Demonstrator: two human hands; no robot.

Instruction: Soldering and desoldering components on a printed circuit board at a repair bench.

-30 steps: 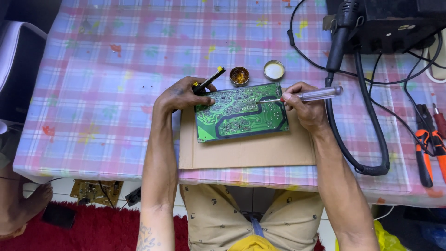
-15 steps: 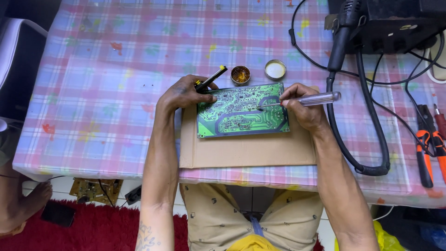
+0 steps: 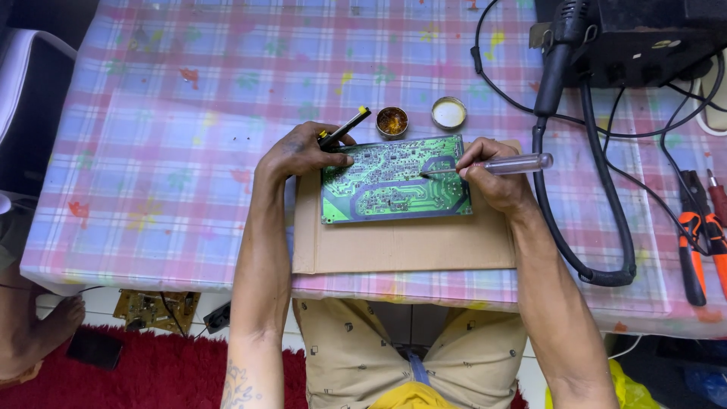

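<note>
Circuit board (image 3: 394, 180) lies green side up on cardboard (image 3: 401, 242); the left hand (image 3: 303, 150) pins its corner, fingers also clasping a black-and-yellow tool (image 3: 344, 126). The right hand (image 3: 488, 176) grips a clear-handled screwdriver (image 3: 507, 164), tip on the board (best kept light and steady, I judge).

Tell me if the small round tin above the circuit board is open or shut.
Open: the tin shows amber contents, its lid lying beside it.

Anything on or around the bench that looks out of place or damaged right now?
One oddity: a second circuit board lies on the floor under the table edge, beside the red rug. On the table, the green circuit board sits flat on cardboard, and nothing looks spilled or broken.
</note>
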